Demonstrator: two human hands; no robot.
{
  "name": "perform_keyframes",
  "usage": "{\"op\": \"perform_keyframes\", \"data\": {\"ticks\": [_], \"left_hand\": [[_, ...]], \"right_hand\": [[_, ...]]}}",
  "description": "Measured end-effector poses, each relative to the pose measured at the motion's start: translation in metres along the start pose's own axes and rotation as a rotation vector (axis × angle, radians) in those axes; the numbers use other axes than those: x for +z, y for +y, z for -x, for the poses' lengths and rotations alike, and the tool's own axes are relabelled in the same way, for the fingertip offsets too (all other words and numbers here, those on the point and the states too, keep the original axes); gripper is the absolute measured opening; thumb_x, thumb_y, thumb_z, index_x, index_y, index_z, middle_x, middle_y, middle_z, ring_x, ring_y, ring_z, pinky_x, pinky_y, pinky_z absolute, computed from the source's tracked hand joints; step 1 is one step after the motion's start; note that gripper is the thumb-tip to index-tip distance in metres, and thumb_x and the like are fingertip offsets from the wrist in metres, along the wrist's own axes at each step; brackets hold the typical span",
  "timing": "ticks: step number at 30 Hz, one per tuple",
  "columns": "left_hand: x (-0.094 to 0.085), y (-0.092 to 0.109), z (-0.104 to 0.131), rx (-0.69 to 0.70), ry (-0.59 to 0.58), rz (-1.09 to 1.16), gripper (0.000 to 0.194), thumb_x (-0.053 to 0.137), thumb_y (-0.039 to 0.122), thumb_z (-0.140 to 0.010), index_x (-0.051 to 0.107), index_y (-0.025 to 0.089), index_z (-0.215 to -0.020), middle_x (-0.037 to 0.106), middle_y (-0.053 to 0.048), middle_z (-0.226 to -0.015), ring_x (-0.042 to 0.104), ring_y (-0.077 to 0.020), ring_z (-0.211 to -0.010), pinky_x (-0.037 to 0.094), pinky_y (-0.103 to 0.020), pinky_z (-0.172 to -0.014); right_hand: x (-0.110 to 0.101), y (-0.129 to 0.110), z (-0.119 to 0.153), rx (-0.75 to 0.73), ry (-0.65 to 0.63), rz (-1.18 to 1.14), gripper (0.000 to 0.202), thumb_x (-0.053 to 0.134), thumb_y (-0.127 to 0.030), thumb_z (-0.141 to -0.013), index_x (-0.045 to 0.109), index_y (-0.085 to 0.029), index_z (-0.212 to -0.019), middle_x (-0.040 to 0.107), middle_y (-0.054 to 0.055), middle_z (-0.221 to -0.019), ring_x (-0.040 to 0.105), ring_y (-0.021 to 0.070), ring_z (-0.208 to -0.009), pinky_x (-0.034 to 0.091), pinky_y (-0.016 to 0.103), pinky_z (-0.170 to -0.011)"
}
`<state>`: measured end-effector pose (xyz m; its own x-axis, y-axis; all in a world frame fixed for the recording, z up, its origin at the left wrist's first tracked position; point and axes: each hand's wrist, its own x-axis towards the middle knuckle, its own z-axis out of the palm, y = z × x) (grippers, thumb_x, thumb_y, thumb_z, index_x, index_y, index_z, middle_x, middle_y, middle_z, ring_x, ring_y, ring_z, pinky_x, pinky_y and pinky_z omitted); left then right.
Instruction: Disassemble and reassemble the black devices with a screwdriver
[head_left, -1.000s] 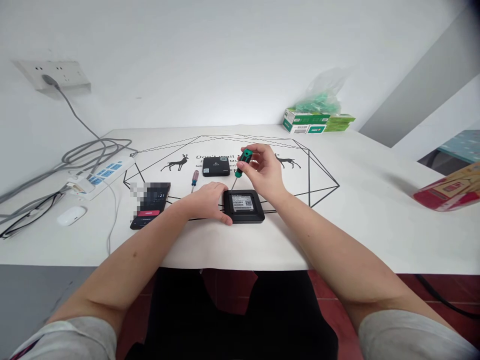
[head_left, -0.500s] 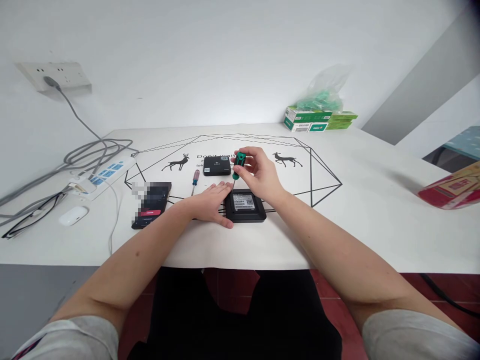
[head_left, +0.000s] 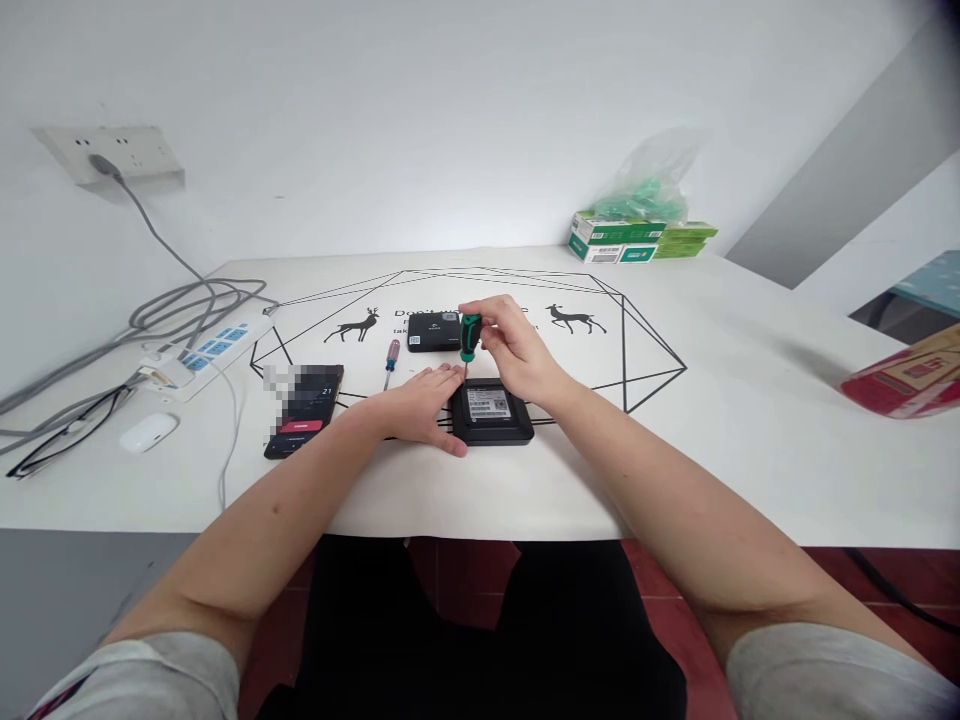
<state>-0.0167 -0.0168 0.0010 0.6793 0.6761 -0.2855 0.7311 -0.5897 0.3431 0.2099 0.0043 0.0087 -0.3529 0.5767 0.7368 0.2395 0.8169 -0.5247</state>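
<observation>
The labelled black box (head_left: 491, 430) lies near the middle of the white table's (head_left: 720, 430) near edge, set back from it, with white surface between box and edge. The left hand (head_left: 421, 408) is open, palm down, thumb and fingers spread at the box's left side. The right hand (head_left: 521, 355) grips the green screwdriver (head_left: 470, 338), holding it nearly upright over the box's far left corner; whether the tip touches cannot be told.

Printed lines and deer mark the table, whose back edge meets a pale wall (head_left: 375, 120); red tiles (head_left: 476, 580) show below. Just beyond the hands are a second black box (head_left: 427, 333) and a small screwdriver (head_left: 392, 356). A phone (head_left: 311, 405), a white case (head_left: 148, 433), a power strip (head_left: 217, 350) and tangled cables (head_left: 176, 303) crowd the left side. Green-and-white cartons (head_left: 616, 238) under a plastic bag (head_left: 646, 195) stand at the back edge; a red package (head_left: 907, 378) is at the far right.
</observation>
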Motion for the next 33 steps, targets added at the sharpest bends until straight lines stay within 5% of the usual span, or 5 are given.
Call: {"op": "perform_keyframes", "data": {"ticks": [5, 10, 19, 26, 33], "left_hand": [[0.0011, -0.0013, -0.0007, 0.004, 0.016, 0.005, 0.143, 0.072, 0.089, -0.077, 0.006, 0.016, -0.18, 0.007, -0.021, -0.187, 0.005, -0.0472, -0.173, 0.016, -0.059, -0.138], [0.0011, -0.0015, 0.0006, 0.017, 0.024, 0.006, 0.14, 0.072, 0.087, -0.079, 0.006, 0.018, -0.18, 0.009, -0.02, -0.187, 0.006, -0.0477, -0.172, 0.016, -0.059, -0.138], [0.0003, -0.0028, -0.0003, 0.022, 0.028, 0.006, 0.14, 0.073, 0.088, -0.077, 0.008, 0.019, -0.18, 0.012, -0.02, -0.187, 0.009, -0.0483, -0.172, 0.02, -0.059, -0.137], [0.0008, -0.0032, -0.0004, 0.014, 0.026, -0.003, 0.14, 0.073, 0.088, -0.078, 0.01, 0.016, -0.179, 0.01, -0.02, -0.187, 0.008, -0.0466, -0.172, 0.018, -0.057, -0.138], [-0.0002, -0.002, 0.001, 0.006, 0.02, -0.006, 0.14, 0.072, 0.087, -0.078, 0.009, 0.013, -0.179, 0.009, -0.021, -0.187, 0.008, -0.0471, -0.172, 0.018, -0.056, -0.138]], "right_hand": [[0.0021, 0.0004, 0.0005, 0.073, 0.049, -0.114, 0.028, 0.049, -0.037, -0.111, 0.068, -0.033, -0.131, 0.073, 0.006, -0.122, 0.071, 0.0227, -0.1, 0.063, 0.051, -0.097], [0.0058, -0.0009, 0.0016, 0.166, 0.06, -0.225, 0.034, 0.076, -0.052, -0.097, 0.063, -0.032, -0.121, 0.075, 0.004, -0.124, 0.074, 0.0227, -0.1, 0.067, 0.047, -0.09], [0.0055, 0.0006, 0.0021, 0.119, -0.01, -0.169, 0.042, 0.05, -0.059, -0.11, 0.056, -0.036, -0.145, 0.062, 0.01, -0.149, 0.066, 0.0295, -0.135, 0.062, 0.057, -0.111], [0.0042, -0.0005, -0.0006, 0.003, 0.147, 0.051, 0.032, 0.046, -0.034, -0.111, 0.072, -0.038, -0.129, 0.059, 0.007, -0.109, 0.063, 0.027, -0.107, 0.061, 0.058, -0.102], [0.0042, -0.0061, 0.0002, 0.121, 0.129, -0.082, 0.025, 0.063, -0.047, -0.105, 0.066, -0.032, -0.124, 0.072, 0.006, -0.123, 0.072, 0.0236, -0.102, 0.063, 0.049, -0.094]]}}
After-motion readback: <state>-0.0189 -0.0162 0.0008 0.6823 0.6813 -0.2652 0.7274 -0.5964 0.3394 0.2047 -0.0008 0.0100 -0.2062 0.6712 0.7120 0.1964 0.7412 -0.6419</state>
